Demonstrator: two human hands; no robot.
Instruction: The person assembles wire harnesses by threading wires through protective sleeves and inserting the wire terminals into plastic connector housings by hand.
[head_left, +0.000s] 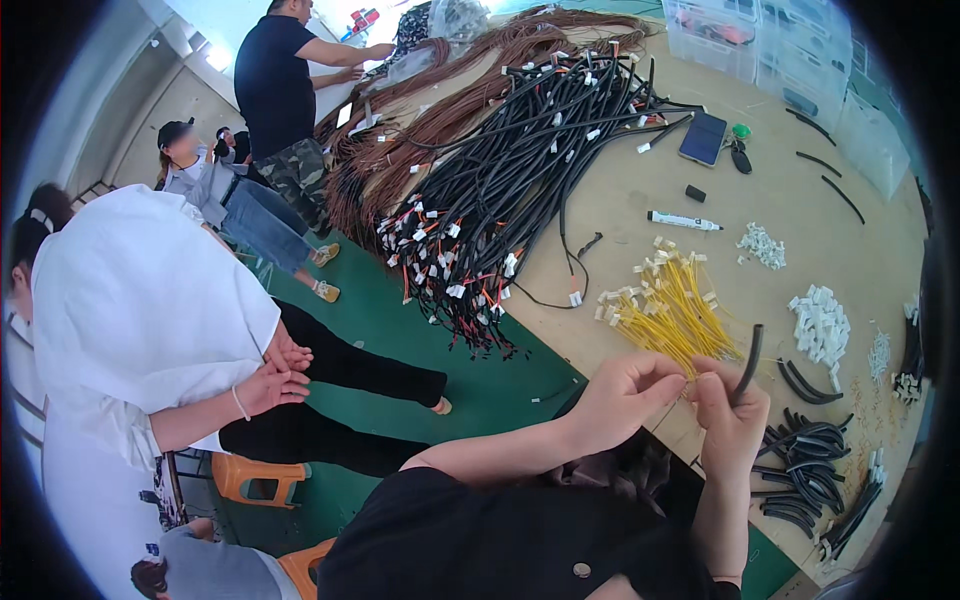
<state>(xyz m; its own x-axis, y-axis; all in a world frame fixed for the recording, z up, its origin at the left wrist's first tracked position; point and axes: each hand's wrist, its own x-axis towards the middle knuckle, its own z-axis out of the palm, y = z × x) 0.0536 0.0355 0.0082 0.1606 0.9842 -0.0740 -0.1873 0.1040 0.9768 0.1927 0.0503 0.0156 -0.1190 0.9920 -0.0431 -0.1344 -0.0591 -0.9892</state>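
My left hand [635,398] and my right hand [733,420] meet at the table's near edge, fingertips almost touching. A short black tube [750,362] stands up out of my right hand, gripped between thumb and fingers. My left hand's thumb and forefinger are pinched together over a thin yellow wire, mostly hidden by the fingers. Just beyond both hands lies a bundle of yellow wires [680,310] with pale connectors on their ends.
Black cable harnesses [520,170] and brown wires [390,165] are heaped at the far left. White connectors [820,325], cut black tubes [805,465], a marker [684,221] and a phone [703,138] lie on the table [640,185]. Plastic boxes [715,40] stand behind. Other people stand leftward.
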